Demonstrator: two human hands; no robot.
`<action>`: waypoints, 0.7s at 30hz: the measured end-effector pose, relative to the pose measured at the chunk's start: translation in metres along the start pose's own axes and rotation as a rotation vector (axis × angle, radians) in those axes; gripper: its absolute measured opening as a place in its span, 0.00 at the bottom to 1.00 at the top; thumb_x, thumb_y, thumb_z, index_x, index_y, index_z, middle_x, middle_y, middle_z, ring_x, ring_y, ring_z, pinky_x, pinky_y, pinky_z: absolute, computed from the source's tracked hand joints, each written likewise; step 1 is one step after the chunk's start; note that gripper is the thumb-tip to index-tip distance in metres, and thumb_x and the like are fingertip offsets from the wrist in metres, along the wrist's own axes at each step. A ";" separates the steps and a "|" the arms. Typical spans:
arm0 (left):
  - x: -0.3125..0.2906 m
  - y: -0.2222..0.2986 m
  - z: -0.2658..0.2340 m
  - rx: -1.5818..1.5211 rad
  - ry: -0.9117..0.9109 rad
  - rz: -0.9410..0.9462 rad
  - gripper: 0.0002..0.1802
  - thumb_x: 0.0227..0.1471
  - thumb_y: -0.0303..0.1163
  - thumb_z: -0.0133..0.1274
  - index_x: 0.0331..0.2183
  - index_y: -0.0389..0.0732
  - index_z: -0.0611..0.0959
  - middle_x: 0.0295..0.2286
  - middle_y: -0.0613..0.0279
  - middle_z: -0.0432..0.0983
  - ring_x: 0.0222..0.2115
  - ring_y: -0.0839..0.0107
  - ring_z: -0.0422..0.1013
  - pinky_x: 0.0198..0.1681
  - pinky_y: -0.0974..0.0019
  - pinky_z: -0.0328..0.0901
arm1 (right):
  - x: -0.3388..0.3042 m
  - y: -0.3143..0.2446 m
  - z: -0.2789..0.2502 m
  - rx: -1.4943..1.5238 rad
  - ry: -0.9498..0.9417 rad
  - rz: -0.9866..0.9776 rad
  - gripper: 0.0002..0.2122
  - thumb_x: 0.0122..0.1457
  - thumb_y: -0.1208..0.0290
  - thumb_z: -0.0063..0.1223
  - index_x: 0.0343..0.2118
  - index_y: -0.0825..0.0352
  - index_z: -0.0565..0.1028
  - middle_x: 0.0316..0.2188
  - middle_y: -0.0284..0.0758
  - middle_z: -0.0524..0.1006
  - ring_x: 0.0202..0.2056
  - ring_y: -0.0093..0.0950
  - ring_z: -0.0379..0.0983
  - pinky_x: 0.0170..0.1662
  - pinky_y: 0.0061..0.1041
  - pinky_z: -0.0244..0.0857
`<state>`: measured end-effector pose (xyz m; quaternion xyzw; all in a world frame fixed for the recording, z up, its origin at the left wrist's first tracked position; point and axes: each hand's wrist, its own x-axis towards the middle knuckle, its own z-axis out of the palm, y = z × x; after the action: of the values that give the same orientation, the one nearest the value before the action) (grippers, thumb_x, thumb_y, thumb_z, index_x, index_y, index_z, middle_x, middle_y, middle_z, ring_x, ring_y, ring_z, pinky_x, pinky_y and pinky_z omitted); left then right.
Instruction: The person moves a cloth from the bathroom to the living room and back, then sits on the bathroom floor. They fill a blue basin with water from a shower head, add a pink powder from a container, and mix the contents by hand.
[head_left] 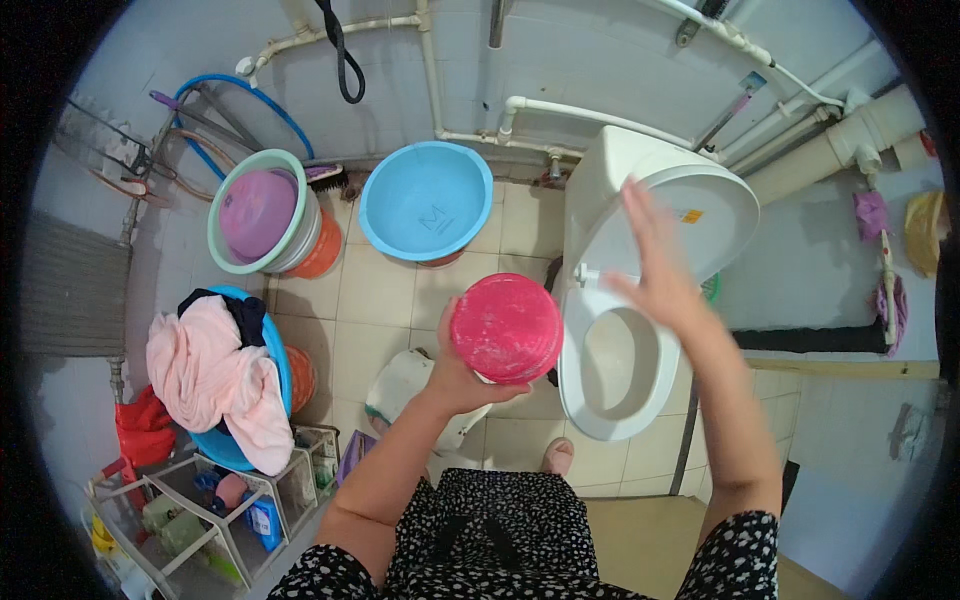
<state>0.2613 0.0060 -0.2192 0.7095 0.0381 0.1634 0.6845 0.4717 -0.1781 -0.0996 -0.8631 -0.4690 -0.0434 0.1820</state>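
Note:
My left hand [460, 382] is wrapped round the side and underside of a pink-red round tub [507, 328]. White smears mark its round face, which is turned up towards me. My right hand [655, 265], a little blurred by motion, is raised over the toilet [652, 395] with fingers stretched out and thumb apart. It holds nothing. Behind that hand the toilet lid [728, 222] stands raised, and the bowl below is uncovered.
A blue basin [426, 190] stands by the far wall. Left of it, a purple basin [258, 212] sits in a pale green one [226, 258]. Pink cloth [215, 370] overflows another blue basin [279, 362]. A wire rack [190, 475] holds bottles at lower left. Pipes run along the walls.

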 end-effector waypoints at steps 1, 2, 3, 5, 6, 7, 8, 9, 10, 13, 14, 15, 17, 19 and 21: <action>0.000 0.000 -0.003 0.038 -0.008 -0.001 0.74 0.22 0.38 0.74 0.58 0.41 0.34 0.54 0.51 0.54 0.55 0.58 0.57 0.56 0.54 0.55 | 0.012 0.028 -0.002 -0.257 0.053 0.035 0.38 0.49 0.51 0.55 0.60 0.61 0.52 0.62 0.41 0.50 0.62 0.42 0.45 0.62 0.41 0.41; 0.000 0.000 -0.004 0.073 -0.024 0.001 0.74 0.22 0.37 0.73 0.58 0.41 0.34 0.54 0.52 0.54 0.54 0.59 0.57 0.56 0.54 0.55 | 0.018 0.059 -0.003 -0.520 0.105 0.079 0.32 0.53 0.54 0.52 0.59 0.61 0.56 0.61 0.38 0.51 0.62 0.40 0.45 0.62 0.40 0.41; 0.001 0.000 -0.005 0.116 -0.026 0.001 0.74 0.23 0.37 0.73 0.58 0.42 0.34 0.54 0.52 0.54 0.54 0.59 0.58 0.56 0.54 0.55 | 0.022 0.088 -0.005 -0.628 0.103 0.189 0.30 0.54 0.56 0.51 0.58 0.59 0.58 0.61 0.36 0.53 0.62 0.39 0.45 0.62 0.40 0.41; -0.005 -0.003 -0.007 0.094 0.000 0.012 0.74 0.23 0.35 0.73 0.58 0.42 0.33 0.53 0.52 0.54 0.54 0.60 0.58 0.55 0.55 0.56 | 0.020 0.125 -0.004 -0.729 0.062 0.327 0.26 0.55 0.57 0.49 0.57 0.58 0.61 0.59 0.34 0.57 0.61 0.37 0.48 0.62 0.38 0.41; -0.009 -0.003 -0.009 0.083 0.018 0.009 0.74 0.23 0.35 0.73 0.58 0.42 0.33 0.53 0.52 0.54 0.53 0.60 0.59 0.55 0.55 0.57 | 0.019 0.129 -0.003 -0.718 0.020 0.348 0.25 0.56 0.58 0.48 0.56 0.58 0.62 0.57 0.33 0.60 0.59 0.37 0.51 0.62 0.37 0.42; -0.012 -0.001 -0.011 0.094 0.027 -0.017 0.74 0.24 0.34 0.73 0.58 0.42 0.32 0.53 0.52 0.54 0.53 0.60 0.59 0.55 0.56 0.57 | 0.015 0.132 -0.002 -0.710 -0.022 0.374 0.23 0.56 0.58 0.48 0.55 0.57 0.64 0.55 0.33 0.62 0.58 0.38 0.53 0.62 0.36 0.43; -0.013 0.003 -0.013 0.103 0.030 -0.041 0.74 0.24 0.34 0.72 0.58 0.42 0.32 0.53 0.52 0.54 0.53 0.60 0.59 0.55 0.56 0.58 | 0.009 0.135 -0.004 -0.696 -0.096 0.381 0.22 0.55 0.59 0.49 0.53 0.57 0.66 0.53 0.33 0.64 0.55 0.37 0.56 0.60 0.35 0.46; -0.013 0.005 -0.012 0.114 0.029 -0.065 0.74 0.24 0.34 0.72 0.58 0.42 0.32 0.53 0.51 0.54 0.53 0.60 0.59 0.54 0.56 0.58 | 0.009 0.124 -0.016 -0.679 -0.170 0.390 0.21 0.55 0.59 0.50 0.52 0.58 0.68 0.51 0.32 0.66 0.52 0.37 0.58 0.58 0.35 0.50; -0.013 0.005 -0.010 0.081 0.047 -0.092 0.74 0.24 0.33 0.72 0.58 0.42 0.32 0.53 0.51 0.54 0.53 0.60 0.60 0.54 0.57 0.59 | 0.009 0.114 -0.027 -0.657 -0.242 0.395 0.20 0.54 0.60 0.51 0.50 0.58 0.70 0.48 0.32 0.68 0.49 0.37 0.61 0.56 0.35 0.54; -0.018 0.004 -0.004 0.036 0.105 -0.142 0.74 0.24 0.33 0.72 0.58 0.41 0.31 0.53 0.51 0.55 0.52 0.60 0.60 0.53 0.57 0.59 | -0.029 0.069 -0.059 -0.417 -0.473 0.325 0.17 0.51 0.62 0.54 0.45 0.59 0.73 0.41 0.33 0.71 0.42 0.36 0.64 0.48 0.35 0.62; -0.018 0.002 -0.002 0.034 0.104 -0.145 0.74 0.24 0.33 0.72 0.58 0.41 0.31 0.53 0.51 0.55 0.52 0.60 0.60 0.53 0.58 0.59 | -0.050 0.066 -0.056 -0.340 -0.433 0.260 0.18 0.50 0.62 0.56 0.45 0.59 0.74 0.42 0.34 0.71 0.42 0.37 0.65 0.46 0.35 0.63; -0.017 0.003 0.003 0.038 0.092 -0.138 0.74 0.24 0.33 0.72 0.58 0.41 0.32 0.52 0.51 0.56 0.53 0.60 0.60 0.54 0.58 0.59 | -0.080 0.067 -0.052 -0.261 -0.379 0.204 0.19 0.48 0.63 0.57 0.45 0.59 0.74 0.42 0.35 0.71 0.42 0.38 0.66 0.44 0.36 0.65; -0.013 -0.001 0.016 0.082 0.054 -0.097 0.72 0.25 0.33 0.72 0.58 0.40 0.33 0.52 0.50 0.56 0.52 0.60 0.60 0.54 0.57 0.58 | -0.122 0.041 -0.042 -0.178 -0.445 0.224 0.26 0.47 0.62 0.58 0.51 0.58 0.68 0.49 0.38 0.69 0.48 0.41 0.67 0.49 0.36 0.63; -0.012 -0.001 0.028 0.100 0.011 -0.087 0.71 0.26 0.33 0.71 0.58 0.39 0.34 0.52 0.50 0.56 0.53 0.60 0.60 0.54 0.57 0.58 | -0.166 0.016 -0.019 -0.232 -0.480 0.178 0.29 0.48 0.60 0.56 0.55 0.58 0.63 0.55 0.37 0.65 0.53 0.40 0.63 0.54 0.37 0.58; -0.011 -0.001 0.042 0.078 -0.031 -0.101 0.70 0.26 0.33 0.71 0.58 0.39 0.35 0.52 0.49 0.55 0.53 0.60 0.59 0.55 0.57 0.57 | -0.213 -0.007 0.016 -0.243 -0.517 0.216 0.32 0.48 0.63 0.56 0.58 0.56 0.58 0.59 0.37 0.58 0.57 0.43 0.56 0.57 0.44 0.52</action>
<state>0.2635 -0.0376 -0.2229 0.7353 0.0693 0.1160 0.6642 0.3460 -0.3376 -0.1649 -0.9058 -0.3969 0.1416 -0.0447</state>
